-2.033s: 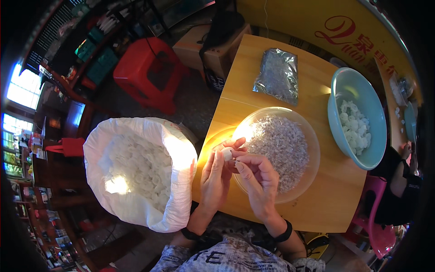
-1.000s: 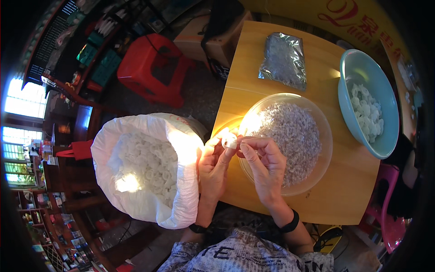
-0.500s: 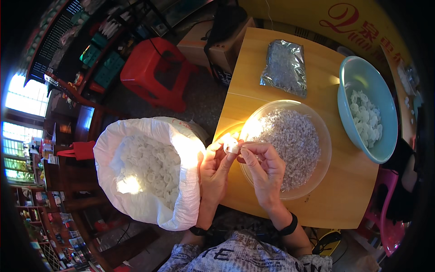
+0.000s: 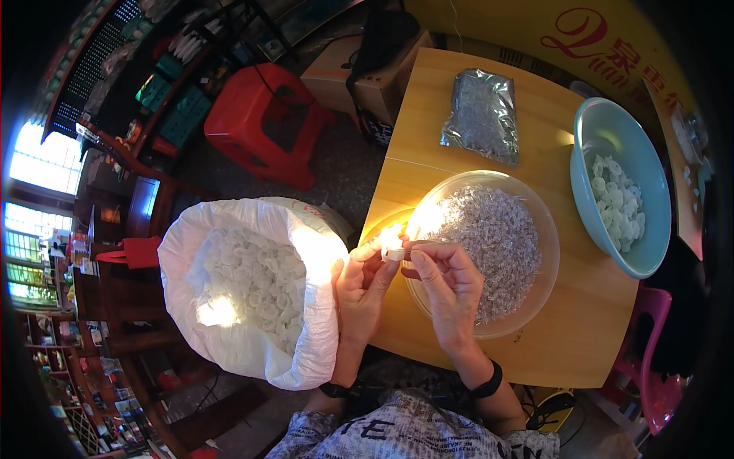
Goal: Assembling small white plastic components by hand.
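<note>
My left hand [image 4: 361, 300] pinches a small white round plastic piece [image 4: 393, 253] between thumb and fingertips, in bright sunlight. Against its right side, my right hand [image 4: 451, 294] is closed in a pinch; whatever its fingertips hold is too small to make out. Both hands are over the table's near left edge. Just left of them stands a white woven sack [image 4: 321, 321] with its rim rolled down, full of similar white pieces [image 4: 248, 279]. Behind my right hand, a clear round basin [image 4: 552, 268] holds many small transparent plastic pieces [image 4: 497, 245].
On the wooden table [image 4: 413, 138] lies a silvery clear bag [image 4: 482, 115] of small parts. A light blue basin [image 4: 651, 183] with white pieces stands tilted at the right. A red stool [image 4: 256, 122] is beyond the sack, and a pink chair [image 4: 650, 359] is at the right.
The white piece has turned a little and dropped slightly between my fingertips. My right fingers have shifted slightly beside it, and both hands stay in nearly the same place.
</note>
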Motion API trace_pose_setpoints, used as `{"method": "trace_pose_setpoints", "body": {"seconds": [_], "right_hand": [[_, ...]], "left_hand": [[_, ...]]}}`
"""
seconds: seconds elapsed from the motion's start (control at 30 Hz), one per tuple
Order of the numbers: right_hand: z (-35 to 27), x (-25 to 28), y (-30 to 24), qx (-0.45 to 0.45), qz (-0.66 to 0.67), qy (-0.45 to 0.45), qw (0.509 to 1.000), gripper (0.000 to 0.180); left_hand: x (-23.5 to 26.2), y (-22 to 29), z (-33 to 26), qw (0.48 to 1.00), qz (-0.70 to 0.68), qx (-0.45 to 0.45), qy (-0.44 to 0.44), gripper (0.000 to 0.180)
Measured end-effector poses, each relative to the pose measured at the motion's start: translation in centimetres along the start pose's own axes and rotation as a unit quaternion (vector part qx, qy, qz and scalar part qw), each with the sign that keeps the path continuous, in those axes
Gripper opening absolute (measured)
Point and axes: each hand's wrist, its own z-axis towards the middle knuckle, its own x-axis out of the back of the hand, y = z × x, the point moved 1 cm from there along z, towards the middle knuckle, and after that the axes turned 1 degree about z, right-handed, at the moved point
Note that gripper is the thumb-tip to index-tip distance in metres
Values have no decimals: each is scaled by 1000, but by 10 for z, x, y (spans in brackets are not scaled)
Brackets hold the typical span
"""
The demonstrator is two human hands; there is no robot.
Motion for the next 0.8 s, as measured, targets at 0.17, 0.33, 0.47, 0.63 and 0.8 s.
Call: {"method": "trace_pose_setpoints", "body": {"seconds": [0.17, 0.33, 0.47, 0.63, 0.8], "right_hand": [[1, 1, -2, -5, -7, 5, 1000, 9], [0, 3, -1, 7, -38, 3, 999, 8], [1, 3, -1, 27, -49, -4, 998, 9], [-1, 8, -4, 10, -42, -10, 999, 11], [-2, 22, -16, -74, -13, -48, 996, 12]], "left_hand": [[4, -1, -1, 993, 112, -25, -17, 30], [2, 5, 1, 990, 128, -54, -17, 31], [4, 4, -2, 993, 98, -61, -20, 35], [6, 4, -3, 996, 61, -49, -43, 37], [-1, 8, -3, 994, 62, -62, -72, 42]]}}
